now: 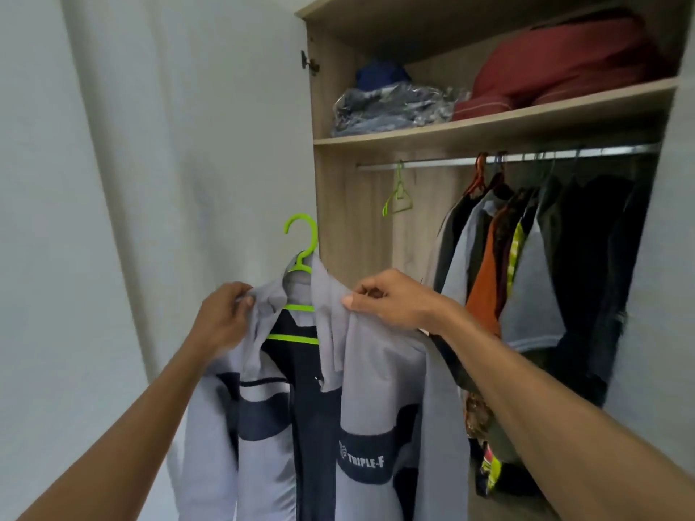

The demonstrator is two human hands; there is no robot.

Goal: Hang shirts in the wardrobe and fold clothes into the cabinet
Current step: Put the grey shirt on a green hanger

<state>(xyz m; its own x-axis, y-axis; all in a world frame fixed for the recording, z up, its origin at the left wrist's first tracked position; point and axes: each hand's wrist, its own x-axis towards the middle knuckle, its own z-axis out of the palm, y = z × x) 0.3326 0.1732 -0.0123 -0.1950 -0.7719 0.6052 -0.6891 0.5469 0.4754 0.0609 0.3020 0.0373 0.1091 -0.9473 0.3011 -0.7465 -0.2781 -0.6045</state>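
A grey and navy shirt (376, 389) with "TRIPLE-F" printed on it hangs on a lime green hanger (301, 238) in front of me. My left hand (222, 321) grips the shirt's left shoulder. My right hand (391, 298) pinches the right shoulder by the collar. The hanger's hook stands free in the air, left of the open wardrobe (338, 220). Inside, a metal rail (432, 162) runs across under a shelf.
An empty green hanger (398, 193) hangs at the rail's left end. Several garments (526, 257) hang on the right part of the rail. The upper shelf (489, 126) holds bagged folded clothes and red bedding. The white wardrobe door (188, 144) stands open at left.
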